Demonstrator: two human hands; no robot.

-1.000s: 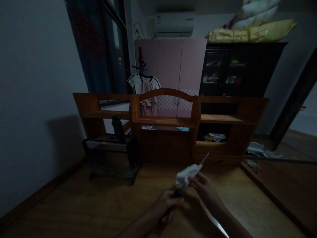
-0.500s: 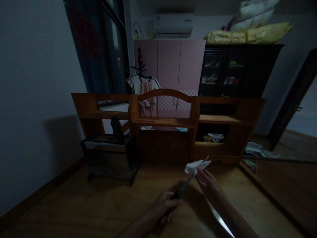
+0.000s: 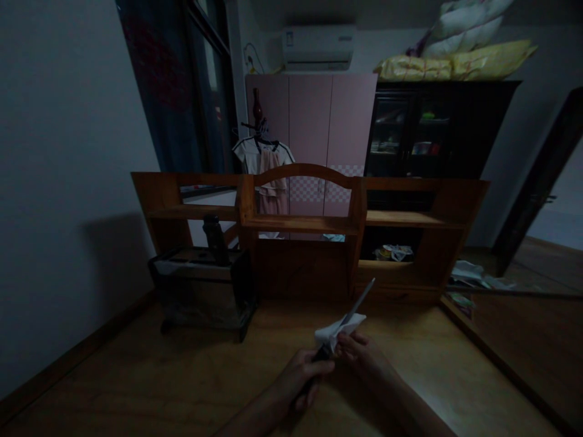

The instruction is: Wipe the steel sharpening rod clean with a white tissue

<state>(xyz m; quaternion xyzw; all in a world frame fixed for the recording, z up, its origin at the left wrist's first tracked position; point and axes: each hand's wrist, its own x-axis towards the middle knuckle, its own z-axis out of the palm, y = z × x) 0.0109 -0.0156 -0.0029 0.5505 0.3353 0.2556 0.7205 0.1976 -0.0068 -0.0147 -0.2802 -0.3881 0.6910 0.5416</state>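
Note:
My left hand (image 3: pixel 300 377) is wrapped around the black handle of a knife (image 3: pixel 363 297), low in the middle of the view. Its narrow grey blade points up and away to the right. A white tissue (image 3: pixel 328 331) is folded around the blade close to the handle. The fingers of my right hand (image 3: pixel 362 353) pinch the tissue there, just beside my left hand. The upper blade and tip stick out beyond the tissue. Dim light leaves the fine detail of the blade unclear.
Both hands are above a wooden tabletop (image 3: pixel 218 382). A wooden shelf unit (image 3: pixel 300 223) stands along its far side. At the left is a dark-framed box (image 3: pixel 200 297) with a black bottle-shaped object (image 3: pixel 215 240) on top. A raised edge (image 3: pixel 501 358) borders the right.
My right hand has slid the tissue down the blade, from near the tip to beside the handle. The blade now points more steeply upward. My left hand stays almost in place.

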